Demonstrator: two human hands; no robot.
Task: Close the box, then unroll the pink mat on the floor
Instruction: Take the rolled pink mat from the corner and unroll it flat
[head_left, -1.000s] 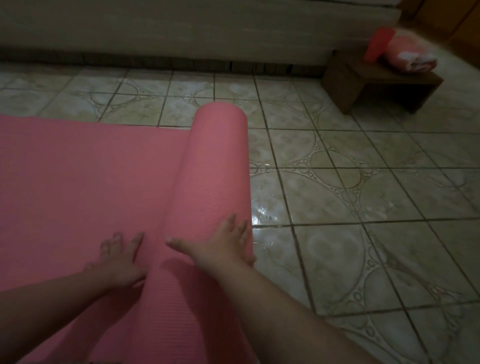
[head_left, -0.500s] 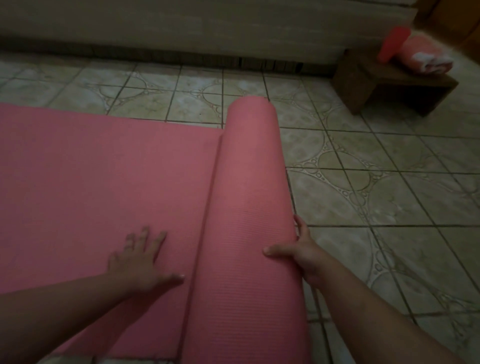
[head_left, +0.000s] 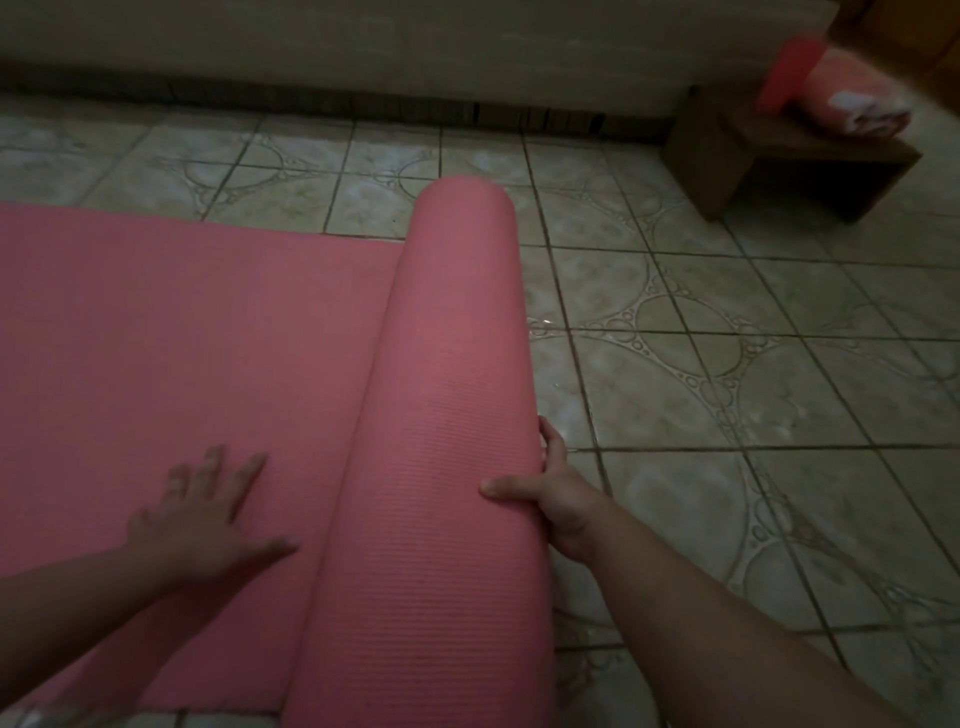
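Observation:
The pink mat (head_left: 182, 338) lies partly unrolled on the tiled floor, flat on the left. Its rolled part (head_left: 447, 415) runs from near me toward the wall, in the middle of the view. My left hand (head_left: 208, 514) rests flat on the unrolled sheet, fingers spread, just left of the roll. My right hand (head_left: 556, 493) cups the roll's right side, thumb on top and fingers tucked under its edge. No box is in view.
Patterned floor tiles (head_left: 727, 389) stretch to the right of the roll. A low wooden stool (head_left: 779, 166) stands at the back right with a red bottle (head_left: 787, 75) and a pink bundle (head_left: 852, 98) on it. A wall base runs along the back.
The roll has moved right, baring more flat mat. My right hand slid from the top of the roll to its right side. My left hand moved right along the sheet.

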